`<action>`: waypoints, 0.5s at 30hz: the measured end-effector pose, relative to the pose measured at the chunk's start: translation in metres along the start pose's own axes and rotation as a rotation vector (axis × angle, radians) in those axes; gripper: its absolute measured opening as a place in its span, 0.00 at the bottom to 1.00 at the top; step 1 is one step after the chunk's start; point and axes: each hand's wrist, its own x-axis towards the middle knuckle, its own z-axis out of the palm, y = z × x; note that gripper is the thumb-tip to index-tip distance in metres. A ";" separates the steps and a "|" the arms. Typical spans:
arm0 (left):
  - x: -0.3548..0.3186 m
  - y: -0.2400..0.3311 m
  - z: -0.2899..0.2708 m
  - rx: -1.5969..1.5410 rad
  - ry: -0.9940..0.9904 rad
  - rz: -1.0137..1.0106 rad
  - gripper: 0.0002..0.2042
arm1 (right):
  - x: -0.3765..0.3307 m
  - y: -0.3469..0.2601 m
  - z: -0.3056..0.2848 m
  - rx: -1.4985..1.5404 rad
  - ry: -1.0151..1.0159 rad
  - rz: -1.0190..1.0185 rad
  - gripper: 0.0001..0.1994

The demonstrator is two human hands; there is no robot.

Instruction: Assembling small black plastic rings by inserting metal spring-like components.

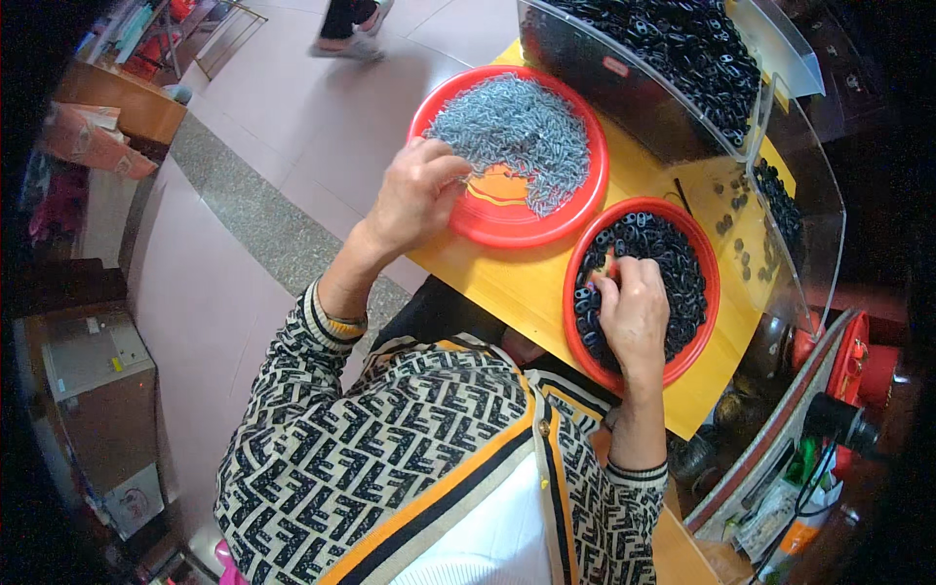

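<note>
My left hand (pixel 421 190) is at the near left rim of a round red plate (pixel 507 234) strewn with small silvery screws (pixel 526 127). Its fingers are bent together at the edge of the screws; whatever is between them is too small to make out. To the right, my right hand (pixel 639 307) reaches into a red bowl (pixel 710 292) full of small black plastic pieces (pixel 682 253), some with two holes. Thumb and fingers are closed there among the pieces, with something yellowish at the fingertips. What they hold is hidden.
Plate and bowl stand on a yellow tabletop (pixel 468 278). Behind them is a large clear bin (pixel 624 93) heaped with black pieces. Another clear container (pixel 819 224) is at the right, with small dark pieces. Cardboard boxes (pixel 97 390) stand at left; a person's shoes (pixel 351 47) show beyond.
</note>
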 end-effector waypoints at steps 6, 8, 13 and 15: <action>0.011 -0.004 -0.008 0.115 -0.340 -0.072 0.04 | 0.003 0.006 0.001 -0.037 -0.107 0.066 0.07; 0.015 -0.004 -0.003 0.168 -0.361 -0.056 0.04 | 0.004 0.006 0.002 -0.038 -0.139 0.072 0.07; 0.016 -0.014 0.012 0.222 -0.401 -0.010 0.03 | 0.001 0.009 0.003 -0.039 -0.079 0.055 0.06; 0.015 -0.015 0.015 0.203 -0.389 0.010 0.04 | 0.000 0.008 0.004 -0.028 -0.058 0.034 0.05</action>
